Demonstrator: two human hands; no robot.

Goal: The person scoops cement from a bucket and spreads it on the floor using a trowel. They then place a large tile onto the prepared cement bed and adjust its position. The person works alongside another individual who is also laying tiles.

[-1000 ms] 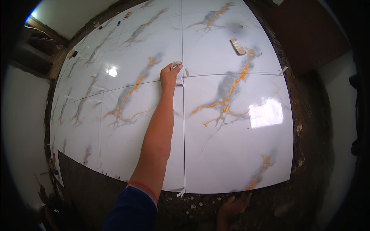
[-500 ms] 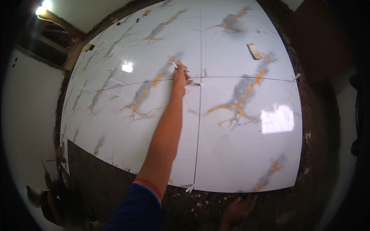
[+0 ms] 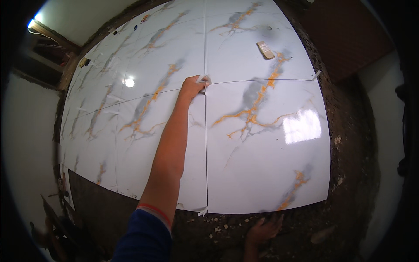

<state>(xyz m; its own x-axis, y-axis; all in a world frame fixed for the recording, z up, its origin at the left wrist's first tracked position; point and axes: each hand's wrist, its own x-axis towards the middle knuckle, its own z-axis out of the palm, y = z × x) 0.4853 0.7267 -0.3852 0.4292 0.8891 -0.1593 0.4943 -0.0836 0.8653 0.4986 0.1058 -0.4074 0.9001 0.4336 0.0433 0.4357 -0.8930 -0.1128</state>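
Observation:
My left hand is stretched out over the glossy white marble-patterned tiles, at the crossing of the joints. Thumb and fingers pinch a small white plastic tile clip at the joint; part of it is hidden by the fingers. Down at the front edge of the right-hand tile is my right hand, dim in shadow. Its fingers are spread and nothing shows in them.
A tan block lies on the far right tile. More white clips stick out of joints at the front and right edge. Dark rubble-strewn ground borders the tiles. A shadowy person is at lower left.
My left hand has moved right relative to the tiles, up to the joint crossing with the white clip. The whole view has shifted, so the tiles sit further left. My right hand stays by the front edge.

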